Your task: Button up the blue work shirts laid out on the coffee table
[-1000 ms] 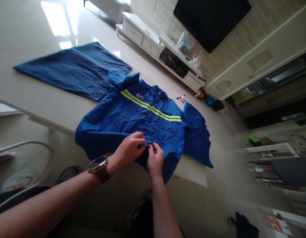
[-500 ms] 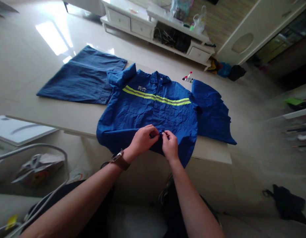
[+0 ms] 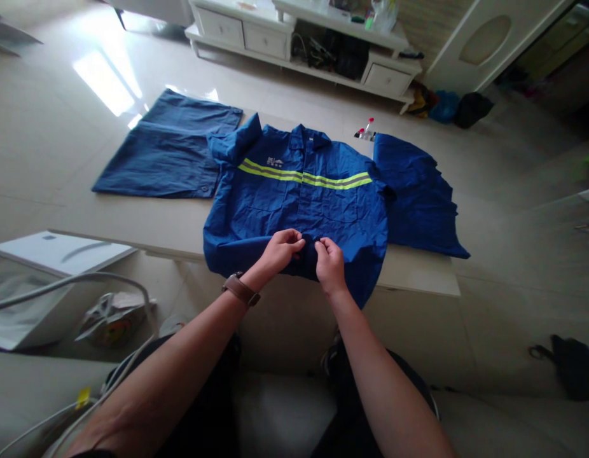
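A bright blue work shirt [image 3: 299,210] with a yellow reflective stripe across the chest lies face up on a beige table [image 3: 146,219], its hem hanging over the near edge. My left hand [image 3: 281,249], a brown watch on its wrist, pinches the shirt's front opening near the hem. My right hand [image 3: 329,264] pinches the fabric right beside it, fingers curled. Both sleeves spread outward to either side.
Darker blue trousers [image 3: 168,149] lie flat on the table's far left. A small bottle with a red cap [image 3: 366,130] stands beyond the collar. A white TV cabinet [image 3: 294,32] lines the far wall. A white box [image 3: 56,251] and cables sit low on the left.
The view has tilted down and straightened, so the shirt appears more centred. Both hands stay pinched together at the shirt's lower front, having moved slightly up along it.
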`<state>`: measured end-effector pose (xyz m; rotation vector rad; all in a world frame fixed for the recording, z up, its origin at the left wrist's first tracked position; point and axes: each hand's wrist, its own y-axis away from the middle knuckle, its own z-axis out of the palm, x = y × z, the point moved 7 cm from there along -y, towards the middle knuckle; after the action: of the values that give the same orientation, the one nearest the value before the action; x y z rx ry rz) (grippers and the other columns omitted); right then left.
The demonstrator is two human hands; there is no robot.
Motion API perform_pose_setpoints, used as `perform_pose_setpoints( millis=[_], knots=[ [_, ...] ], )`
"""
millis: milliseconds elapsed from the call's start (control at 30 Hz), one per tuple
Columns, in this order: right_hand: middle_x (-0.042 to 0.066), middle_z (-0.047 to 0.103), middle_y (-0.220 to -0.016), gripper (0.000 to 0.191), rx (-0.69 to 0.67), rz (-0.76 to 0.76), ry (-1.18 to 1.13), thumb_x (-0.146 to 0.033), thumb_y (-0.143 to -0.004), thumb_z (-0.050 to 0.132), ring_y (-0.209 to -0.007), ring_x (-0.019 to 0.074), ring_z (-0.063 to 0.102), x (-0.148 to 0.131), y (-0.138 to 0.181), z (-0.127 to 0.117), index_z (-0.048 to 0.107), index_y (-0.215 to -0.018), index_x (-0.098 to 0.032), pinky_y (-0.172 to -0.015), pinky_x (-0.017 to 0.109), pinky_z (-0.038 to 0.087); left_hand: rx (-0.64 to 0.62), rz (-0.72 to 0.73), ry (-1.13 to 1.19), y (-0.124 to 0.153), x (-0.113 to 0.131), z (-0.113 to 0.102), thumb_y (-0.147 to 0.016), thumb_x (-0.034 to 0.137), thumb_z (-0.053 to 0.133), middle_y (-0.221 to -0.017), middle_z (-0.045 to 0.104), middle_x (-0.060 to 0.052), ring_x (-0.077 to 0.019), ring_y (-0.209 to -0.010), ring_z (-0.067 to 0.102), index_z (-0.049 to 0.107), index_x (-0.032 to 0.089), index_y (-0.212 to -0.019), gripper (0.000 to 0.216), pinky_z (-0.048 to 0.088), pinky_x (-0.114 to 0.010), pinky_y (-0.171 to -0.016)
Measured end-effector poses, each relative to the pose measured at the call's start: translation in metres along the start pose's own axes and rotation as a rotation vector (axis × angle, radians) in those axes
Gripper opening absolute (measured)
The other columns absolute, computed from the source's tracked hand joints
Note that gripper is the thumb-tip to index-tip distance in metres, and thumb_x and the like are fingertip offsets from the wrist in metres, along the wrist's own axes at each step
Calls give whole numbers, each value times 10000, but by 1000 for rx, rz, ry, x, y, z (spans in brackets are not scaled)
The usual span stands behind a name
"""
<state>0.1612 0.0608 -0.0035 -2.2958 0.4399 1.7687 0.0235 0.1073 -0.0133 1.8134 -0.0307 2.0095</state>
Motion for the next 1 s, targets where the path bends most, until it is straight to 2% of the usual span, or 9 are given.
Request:
perform_pose_setpoints(
  millis=[233,400,600,700,833,1000],
  knots=[
    [-25,534,-663,294,8,-8,76,-472,-868,527,-619,137,446,-4,1,-5,582,-761,-203,-609,277,349,-57,6,81,2,0,4,-715,257,733,-677,498,42,-82,-612,482,551,166,-754,207,440,-186,-548],
    [-22,541,-698,258,-46,-89,99,-437,-917,505,-626,142,466,-10,4,-1,549,-794,-216,-630,281,375,9,-4,120,0,-6,0,-715,268,714,-687,481,53,-83,-591,479,533,177,-782,214,483,-200,-520],
    [21,571,-826,160,-67,-334,283,-293,-944,477,-794,184,534,-25,10,1,517,-802,-232,-755,309,415,-70,82,-70,4,-1,3,-727,327,763,-653,556,50,-98,-605,550,617,166,-827,240,504,-205,-569],
    [21,564,-848,85,-114,-381,327,-239,-915,507,-801,186,537,-29,12,2,525,-832,-232,-746,308,411,-39,-3,14,3,-5,1,-702,361,781,-649,583,22,-111,-612,570,632,151,-749,262,524,-228,-575],
    [8,552,-818,109,-164,-411,324,-215,-907,508,-775,178,536,-35,13,3,520,-800,-235,-722,303,400,64,-177,235,7,-11,-4,-631,294,794,-684,583,11,-127,-645,582,630,153,-742,243,570,-268,-568],
    [2,587,-804,120,-58,-274,121,-304,-909,536,-770,174,562,-25,11,-2,572,-825,-226,-709,296,419,49,-218,277,12,-12,1,-622,285,767,-705,576,8,-132,-680,588,617,158,-725,222,607,-304,-623]
  ],
)
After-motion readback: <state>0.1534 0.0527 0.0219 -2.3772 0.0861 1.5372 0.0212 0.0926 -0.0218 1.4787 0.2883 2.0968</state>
